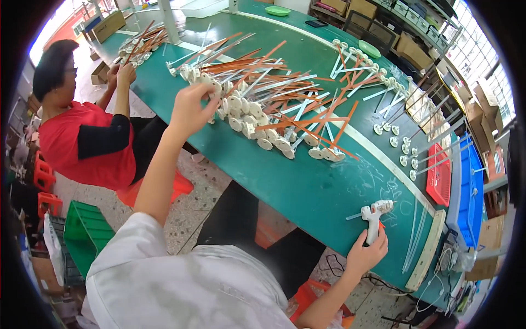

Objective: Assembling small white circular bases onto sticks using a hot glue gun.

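Observation:
My left hand [189, 111] reaches to the near left side of a big heap on the table. Its thumb and fingers close around the edge of a white round disc [210, 83] there; the exact grip is partly hidden. Many such discs [235, 104] lie piled along the near side, with white and brown strips [329, 118] fanning out behind them. At the right, my right hand [370, 253] grips the handle of a white hot glue gun [374, 215]. The gun's nozzle points right, and a translucent glue stick [353, 217] sticks out of its back.
On the green table [263, 189], discs with upright rods [405, 148] stand at the right, near red [438, 175] and blue [468, 192] trays. Clear sticks [415, 238] lie by the right edge. A co-worker in red [87, 131] handles brown strips at the left. Cables [438, 268] hang lower right.

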A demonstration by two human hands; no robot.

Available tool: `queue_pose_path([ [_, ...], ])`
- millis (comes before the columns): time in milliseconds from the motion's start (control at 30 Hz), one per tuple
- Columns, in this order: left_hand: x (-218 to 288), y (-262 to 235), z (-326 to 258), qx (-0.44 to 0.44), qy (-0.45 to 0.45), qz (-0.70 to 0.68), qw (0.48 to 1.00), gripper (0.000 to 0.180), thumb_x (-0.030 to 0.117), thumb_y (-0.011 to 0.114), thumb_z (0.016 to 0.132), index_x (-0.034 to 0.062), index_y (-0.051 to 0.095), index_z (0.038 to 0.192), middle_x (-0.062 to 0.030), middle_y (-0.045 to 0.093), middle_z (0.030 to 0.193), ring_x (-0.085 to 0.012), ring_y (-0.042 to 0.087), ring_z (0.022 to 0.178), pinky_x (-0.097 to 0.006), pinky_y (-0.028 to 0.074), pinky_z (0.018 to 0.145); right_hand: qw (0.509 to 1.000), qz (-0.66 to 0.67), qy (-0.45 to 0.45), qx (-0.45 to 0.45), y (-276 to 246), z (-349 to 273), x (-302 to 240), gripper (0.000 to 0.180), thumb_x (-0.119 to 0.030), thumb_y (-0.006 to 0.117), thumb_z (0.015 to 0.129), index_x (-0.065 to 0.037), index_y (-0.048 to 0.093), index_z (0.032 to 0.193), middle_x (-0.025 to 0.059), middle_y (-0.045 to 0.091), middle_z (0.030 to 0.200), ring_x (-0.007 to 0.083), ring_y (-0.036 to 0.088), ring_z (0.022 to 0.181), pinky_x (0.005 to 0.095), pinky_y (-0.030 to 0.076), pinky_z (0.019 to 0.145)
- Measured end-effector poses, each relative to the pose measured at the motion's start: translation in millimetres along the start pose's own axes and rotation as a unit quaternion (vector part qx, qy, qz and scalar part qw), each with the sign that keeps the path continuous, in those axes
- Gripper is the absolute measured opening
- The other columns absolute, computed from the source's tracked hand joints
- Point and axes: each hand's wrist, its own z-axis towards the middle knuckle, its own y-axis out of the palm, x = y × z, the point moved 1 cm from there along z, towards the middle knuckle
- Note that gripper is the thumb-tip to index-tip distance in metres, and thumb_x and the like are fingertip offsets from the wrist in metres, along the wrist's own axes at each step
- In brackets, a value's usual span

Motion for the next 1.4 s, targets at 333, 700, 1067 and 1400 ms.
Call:
queue_pose_path([
  [333, -110.1, 47.4, -34.3, -0.058, -0.039, 0.055, 0.996, 0.033, 0.022, 0.069, 0.089, 0.0023, 0.074, 0.115, -0.0165, 0.076, 0.107, -0.027, 0.073, 0.095, -0.037, 0.054, 0.086, 1.0, 0.012, -0.015, 0.014, 10.1, -0.6, -3.6, 0.048, -0.016, 0.073, 0.085, -0.004, 0.061, 0.129, 0.0204, 0.062, 0.125, 0.0421, 0.056, 0.115, 0.0505, 0.045, 0.101],
  [700, -72.5, -14.3, -77.5, 0.029, -0.107, -0.165, 0.98, 0.029, 0.019, 0.068, 0.1, -0.0027, 0.069, 0.12, -0.0044, 0.07, 0.102, -0.0076, 0.063, 0.09, -0.025, 0.053, 0.079, 0.999, 0.029, 0.012, 0.023, 11.7, -3.3, 2.1, 0.048, -0.017, 0.075, 0.084, -0.005, 0.061, 0.128, 0.0198, 0.061, 0.127, 0.0403, 0.056, 0.115, 0.0492, 0.048, 0.098],
  [1067, 178.3, 105.5, -84.9, -0.528, -0.074, -0.597, 0.6, 0.021, 0.003, 0.065, 0.098, -0.0049, 0.067, 0.117, -0.0072, 0.069, 0.11, -0.0111, 0.064, 0.095, -0.029, 0.055, 0.084, 0.889, 0.447, -0.06, -0.082, -46.6, 24.7, -106.5, 0.054, -0.013, 0.086, 0.078, -0.004, 0.064, 0.127, 0.0096, 0.067, 0.12, 0.0195, 0.066, 0.098, 0.0312, 0.054, 0.074],
  [1400, 195.9, 161.4, -61.6, -0.483, 0.236, -0.425, 0.728, 0.034, 0.001, 0.078, 0.081, 0.0003, 0.068, 0.114, -0.0121, 0.071, 0.106, -0.0238, 0.068, 0.094, -0.034, 0.056, 0.081, 0.895, 0.44, -0.02, -0.074, -7.6, 21.3, -95.1, 0.011, -0.009, 0.079, 0.083, -0.002, 0.078, 0.092, 0.0111, 0.074, 0.084, 0.016, 0.066, 0.063, 0.0281, 0.051, 0.057],
])
